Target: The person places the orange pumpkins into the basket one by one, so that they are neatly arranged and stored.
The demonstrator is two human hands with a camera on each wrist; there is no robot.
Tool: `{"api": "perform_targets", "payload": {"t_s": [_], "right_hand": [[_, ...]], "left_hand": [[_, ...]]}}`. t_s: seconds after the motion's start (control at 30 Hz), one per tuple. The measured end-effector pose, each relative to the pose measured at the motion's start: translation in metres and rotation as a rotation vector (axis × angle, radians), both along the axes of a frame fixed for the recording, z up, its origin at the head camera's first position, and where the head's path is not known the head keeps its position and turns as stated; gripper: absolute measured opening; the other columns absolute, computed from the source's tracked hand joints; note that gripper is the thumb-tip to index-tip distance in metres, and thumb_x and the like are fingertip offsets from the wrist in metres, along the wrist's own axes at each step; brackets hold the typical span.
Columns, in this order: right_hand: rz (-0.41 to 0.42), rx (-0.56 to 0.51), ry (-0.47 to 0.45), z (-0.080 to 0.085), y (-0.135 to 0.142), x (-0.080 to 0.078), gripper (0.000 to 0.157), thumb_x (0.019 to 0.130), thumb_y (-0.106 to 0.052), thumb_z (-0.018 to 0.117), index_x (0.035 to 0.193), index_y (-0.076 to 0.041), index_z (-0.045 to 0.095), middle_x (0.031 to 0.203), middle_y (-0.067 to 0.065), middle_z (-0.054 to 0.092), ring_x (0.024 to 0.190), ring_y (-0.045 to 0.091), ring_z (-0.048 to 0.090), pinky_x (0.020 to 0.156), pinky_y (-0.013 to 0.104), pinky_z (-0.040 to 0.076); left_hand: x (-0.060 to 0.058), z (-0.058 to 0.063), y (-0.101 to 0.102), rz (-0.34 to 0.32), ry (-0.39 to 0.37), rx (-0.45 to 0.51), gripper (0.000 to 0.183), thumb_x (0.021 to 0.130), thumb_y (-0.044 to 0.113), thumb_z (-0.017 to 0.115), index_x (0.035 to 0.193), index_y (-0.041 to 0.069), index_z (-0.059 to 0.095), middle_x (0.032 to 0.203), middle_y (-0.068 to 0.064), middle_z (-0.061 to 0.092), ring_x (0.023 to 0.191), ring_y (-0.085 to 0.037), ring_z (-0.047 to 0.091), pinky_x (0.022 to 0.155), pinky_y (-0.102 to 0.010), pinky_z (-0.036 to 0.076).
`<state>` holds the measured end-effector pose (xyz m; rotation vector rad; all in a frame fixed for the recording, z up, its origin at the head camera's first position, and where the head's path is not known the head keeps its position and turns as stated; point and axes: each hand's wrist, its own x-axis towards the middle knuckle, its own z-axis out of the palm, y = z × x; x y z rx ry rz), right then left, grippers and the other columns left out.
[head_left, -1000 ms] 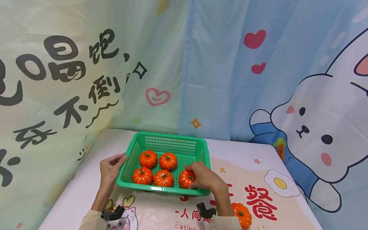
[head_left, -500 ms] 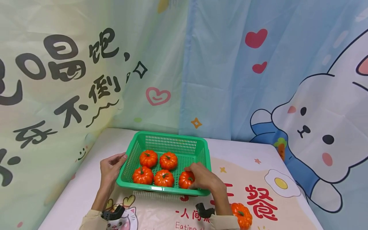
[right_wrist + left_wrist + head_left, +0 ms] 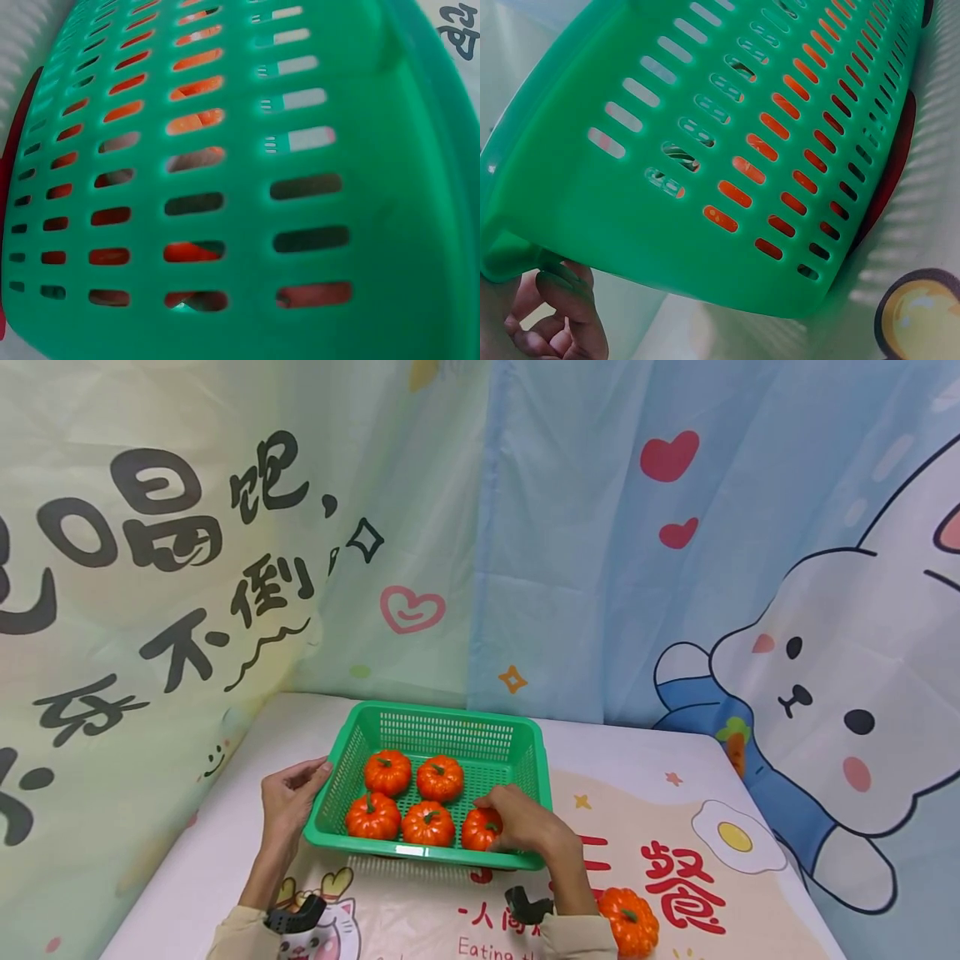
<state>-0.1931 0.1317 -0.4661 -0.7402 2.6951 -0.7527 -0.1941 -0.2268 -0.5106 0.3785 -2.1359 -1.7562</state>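
Observation:
A green plastic basket (image 3: pixel 450 720) with slotted walls stands on the table, several small orange pumpkins inside it. My left hand (image 3: pixel 288 802) grips the basket's left rim; in the left wrist view its curled fingers (image 3: pixel 566 307) show under the rim. Over the basket's right front corner reaches my right hand (image 3: pixel 528 822), thumb and fingers around the front right pumpkin (image 3: pixel 480 831). Beside it in the front row sits another pumpkin (image 3: pixel 427 824). From the right wrist, the basket wall (image 3: pixel 405 202) covers most of the hand, and orange shows through the slots.
One more pumpkin (image 3: pixel 630 920) lies on the table outside the basket, by my right forearm. A printed cloth (image 3: pixel 592 777) covers the table. Printed curtains (image 3: pixel 555 527) hang behind and along the left side.
My right hand has shifted slightly left inside the basket, and the pumpkin it holds has moved left with it, closer to the neighbouring one. The left hand keeps its place on the rim.

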Motion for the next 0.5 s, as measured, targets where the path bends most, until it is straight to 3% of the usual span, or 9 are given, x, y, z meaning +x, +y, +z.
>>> {"api": "perform_targets", "payload": {"t_s": [0.5], "right_hand": [[-0.021, 0.006, -0.019, 0.0014, -0.0022, 0.0005, 0.067, 0.078, -0.006, 0.098, 0.138, 0.006, 0.071, 0.118, 0.015, 0.070, 0.121, 0.032, 0.058, 0.107, 0.055, 0.055]], "left_hand": [[-0.0004, -0.0009, 0.0009, 0.004, 0.011, 0.012, 0.030, 0.102, 0.016, 0.079, 0.122, -0.005, 0.080, 0.079, 0.024, 0.071, 0.075, 0.000, 0.063, 0.068, -0.016, 0.052]]}}
